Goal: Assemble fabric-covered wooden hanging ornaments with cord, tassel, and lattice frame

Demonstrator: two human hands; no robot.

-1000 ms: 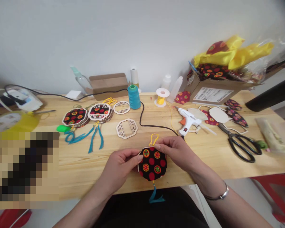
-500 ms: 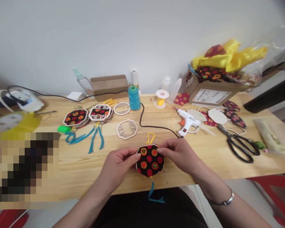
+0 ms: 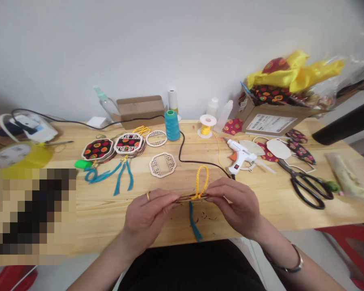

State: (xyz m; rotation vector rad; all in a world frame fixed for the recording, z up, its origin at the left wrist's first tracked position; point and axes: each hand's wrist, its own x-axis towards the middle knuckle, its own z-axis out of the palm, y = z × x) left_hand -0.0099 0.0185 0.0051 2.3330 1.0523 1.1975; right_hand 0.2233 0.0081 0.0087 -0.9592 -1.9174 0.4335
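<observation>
Between both hands a thin layered fabric-and-wood pendant (image 3: 186, 198) is held edge-on, so its patterned face is hidden. A twisted yellow cord loop (image 3: 202, 182) stands up from its edge, and a teal tassel (image 3: 194, 226) hangs below. My left hand (image 3: 150, 212), with a ring on one finger, pinches the pendant's left end. The right end is pinched by my right hand (image 3: 235, 204). Dark scraps lie on the wood beneath. Just beyond the hands lies a cut-out wooden lattice frame (image 3: 163, 165).
A white glue gun (image 3: 241, 155) and black-handled scissors (image 3: 306, 186) lie to the right. Stacked patterned pendants (image 3: 129, 144) sit at left, near a teal thread cone (image 3: 172, 126) and a spool of yellow cord (image 3: 205, 126). A cardboard box of fabric (image 3: 269, 117) stands at back right.
The pendant has been tilted from showing its flowered fabric face to edge-on, with the yellow loop now nearer and upright. Both hands keep hold of its ends.
</observation>
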